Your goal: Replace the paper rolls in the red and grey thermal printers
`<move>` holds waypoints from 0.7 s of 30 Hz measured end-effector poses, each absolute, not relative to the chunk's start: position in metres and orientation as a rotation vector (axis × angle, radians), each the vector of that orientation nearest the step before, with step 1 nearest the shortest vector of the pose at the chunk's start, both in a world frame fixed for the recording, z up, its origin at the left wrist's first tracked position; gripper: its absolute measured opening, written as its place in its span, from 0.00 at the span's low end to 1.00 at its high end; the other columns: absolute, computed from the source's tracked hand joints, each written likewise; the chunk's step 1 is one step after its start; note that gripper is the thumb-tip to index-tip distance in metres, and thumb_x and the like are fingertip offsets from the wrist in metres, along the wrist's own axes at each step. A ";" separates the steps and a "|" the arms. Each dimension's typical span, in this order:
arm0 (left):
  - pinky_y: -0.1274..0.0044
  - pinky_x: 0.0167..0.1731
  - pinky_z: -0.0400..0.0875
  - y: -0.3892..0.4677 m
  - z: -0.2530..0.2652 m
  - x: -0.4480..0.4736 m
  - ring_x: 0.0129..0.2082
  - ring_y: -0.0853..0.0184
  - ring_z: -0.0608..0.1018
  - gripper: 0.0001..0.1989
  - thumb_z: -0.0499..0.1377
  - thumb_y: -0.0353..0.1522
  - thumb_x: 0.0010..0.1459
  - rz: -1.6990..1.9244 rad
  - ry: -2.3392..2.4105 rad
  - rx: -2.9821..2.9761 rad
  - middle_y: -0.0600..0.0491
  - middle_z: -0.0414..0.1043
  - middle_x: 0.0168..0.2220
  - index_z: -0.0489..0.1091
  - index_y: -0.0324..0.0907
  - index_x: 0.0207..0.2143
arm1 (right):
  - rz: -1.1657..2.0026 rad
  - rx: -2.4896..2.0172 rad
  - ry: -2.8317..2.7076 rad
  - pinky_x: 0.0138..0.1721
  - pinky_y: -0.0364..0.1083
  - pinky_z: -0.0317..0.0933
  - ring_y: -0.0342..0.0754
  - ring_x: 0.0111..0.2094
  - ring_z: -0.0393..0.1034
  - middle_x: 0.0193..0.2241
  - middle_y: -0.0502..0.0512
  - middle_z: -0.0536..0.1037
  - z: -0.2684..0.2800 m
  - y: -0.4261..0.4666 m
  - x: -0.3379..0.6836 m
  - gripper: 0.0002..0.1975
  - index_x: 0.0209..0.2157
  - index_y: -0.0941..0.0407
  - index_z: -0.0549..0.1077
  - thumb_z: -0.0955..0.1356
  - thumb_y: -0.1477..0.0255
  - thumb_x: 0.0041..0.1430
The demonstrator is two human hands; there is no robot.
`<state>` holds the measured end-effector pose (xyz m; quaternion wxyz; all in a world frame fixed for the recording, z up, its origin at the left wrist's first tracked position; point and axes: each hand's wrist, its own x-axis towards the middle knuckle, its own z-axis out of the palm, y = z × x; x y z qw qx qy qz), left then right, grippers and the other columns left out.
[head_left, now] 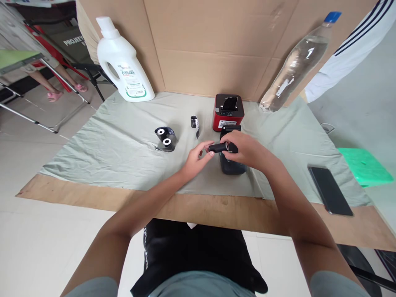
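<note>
The black roll (217, 147), held nearly level over the left edge of the black case (232, 167), looked light and stiff, its smooth skin perhaps slippery, so its ends seemed the best hold: the right hand (244, 147) pinched the right end, the left hand's (196, 159) thumb and fingertips the left. Beyond the case stood a boxy red device (228, 113); farther left, two shiny film spools (167, 142) and a small roll (194, 121) sat on rumpled cloth (123, 136) over the wooden bench (198, 206).
</note>
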<state>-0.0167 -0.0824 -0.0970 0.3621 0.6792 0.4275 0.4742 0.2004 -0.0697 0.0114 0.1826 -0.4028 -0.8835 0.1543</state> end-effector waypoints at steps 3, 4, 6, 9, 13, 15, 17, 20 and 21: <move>0.74 0.43 0.70 -0.084 -0.093 -0.018 0.41 0.65 0.75 0.21 0.57 0.49 0.68 1.306 1.093 1.762 0.51 0.76 0.40 0.76 0.43 0.50 | 0.491 -1.053 -2.364 0.44 0.50 0.65 0.55 0.45 0.72 0.41 0.57 0.79 0.010 -0.072 0.197 0.10 0.44 0.53 0.75 0.68 0.69 0.61; 0.74 0.42 0.70 -0.085 -0.092 -0.019 0.40 0.65 0.75 0.21 0.58 0.50 0.68 1.338 1.082 1.767 0.51 0.75 0.38 0.76 0.43 0.48 | 0.519 -1.041 -2.323 0.44 0.50 0.66 0.54 0.43 0.72 0.41 0.56 0.79 0.010 -0.072 0.196 0.10 0.45 0.53 0.75 0.68 0.69 0.62; 0.74 0.41 0.69 -0.086 -0.088 -0.021 0.37 0.66 0.73 0.21 0.59 0.50 0.67 1.403 1.051 1.753 0.52 0.75 0.36 0.76 0.42 0.46 | 0.574 -0.999 -2.247 0.44 0.51 0.66 0.52 0.40 0.73 0.41 0.55 0.79 0.010 -0.074 0.193 0.11 0.47 0.53 0.74 0.68 0.69 0.64; 0.76 0.38 0.69 -0.087 -0.084 -0.025 0.33 0.69 0.73 0.20 0.60 0.50 0.67 1.517 0.948 1.645 0.54 0.74 0.34 0.75 0.43 0.45 | 0.671 -0.908 -2.105 0.45 0.51 0.68 0.51 0.40 0.74 0.44 0.55 0.79 0.007 -0.078 0.185 0.13 0.51 0.51 0.72 0.68 0.67 0.65; 0.77 0.36 0.69 -0.085 -0.083 -0.026 0.32 0.70 0.73 0.19 0.65 0.46 0.64 1.639 0.881 1.561 0.54 0.74 0.34 0.74 0.44 0.49 | 0.954 -0.918 -1.877 0.37 0.49 0.68 0.49 0.34 0.73 0.36 0.52 0.78 -0.001 -0.081 0.173 0.13 0.51 0.50 0.71 0.68 0.60 0.68; 0.77 0.36 0.69 -0.084 -0.083 -0.026 0.31 0.71 0.73 0.19 0.67 0.45 0.63 1.684 0.895 1.616 0.55 0.73 0.33 0.74 0.45 0.50 | 1.044 -0.948 -1.799 0.32 0.48 0.66 0.47 0.30 0.71 0.31 0.50 0.76 -0.006 -0.081 0.168 0.14 0.47 0.51 0.72 0.69 0.58 0.67; 0.77 0.35 0.68 -0.082 -0.084 -0.027 0.31 0.71 0.72 0.18 0.68 0.45 0.62 1.692 0.908 1.686 0.56 0.73 0.33 0.74 0.46 0.49 | 1.077 -0.961 -1.755 0.32 0.47 0.65 0.46 0.29 0.70 0.30 0.49 0.75 -0.010 -0.080 0.165 0.13 0.44 0.52 0.72 0.71 0.58 0.65; 0.76 0.36 0.68 -0.079 -0.086 -0.031 0.33 0.70 0.74 0.20 0.66 0.47 0.63 1.598 0.925 1.726 0.54 0.75 0.34 0.74 0.45 0.51 | 1.099 -0.928 -1.749 0.34 0.47 0.64 0.45 0.31 0.69 0.31 0.49 0.76 -0.014 -0.077 0.164 0.11 0.43 0.52 0.72 0.71 0.62 0.64; 0.76 0.36 0.69 -0.079 -0.087 -0.032 0.33 0.69 0.74 0.21 0.65 0.48 0.64 1.560 0.936 1.718 0.54 0.75 0.34 0.74 0.45 0.52 | 1.101 -0.913 -1.759 0.35 0.47 0.65 0.46 0.32 0.69 0.32 0.49 0.76 -0.015 -0.077 0.164 0.11 0.44 0.52 0.72 0.71 0.63 0.63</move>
